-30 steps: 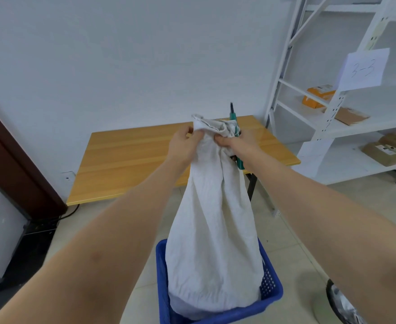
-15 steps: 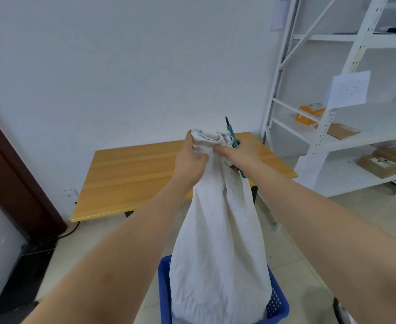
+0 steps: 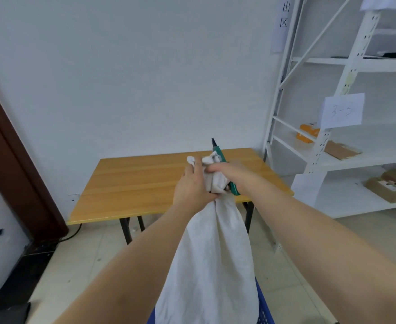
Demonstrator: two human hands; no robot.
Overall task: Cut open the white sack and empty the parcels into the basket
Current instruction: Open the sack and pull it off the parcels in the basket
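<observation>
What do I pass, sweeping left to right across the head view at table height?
Dark brown door frame → light wooden table → left hand gripping the white cloth sack → right hand with the green-handled cutter → white metal shelving rack → brown cardboard parcels.

White sack (image 3: 212, 265) was matt, creased woven cloth; table (image 3: 145, 181) glossy wood laminate; basket (image 3: 263, 307) perforated blue plastic.

Beyond the left hand (image 3: 193, 185), a bare wooden table with a yellow-brown top (image 3: 131, 183) on black legs. Right of the right hand (image 3: 229, 170), white metal shelving (image 3: 318, 146) bearing an orange packet (image 3: 307, 133), a flat brown cardboard piece (image 3: 341, 149), brown parcels (image 3: 390, 187). Below, pale tiled floor (image 3: 80, 258).
</observation>
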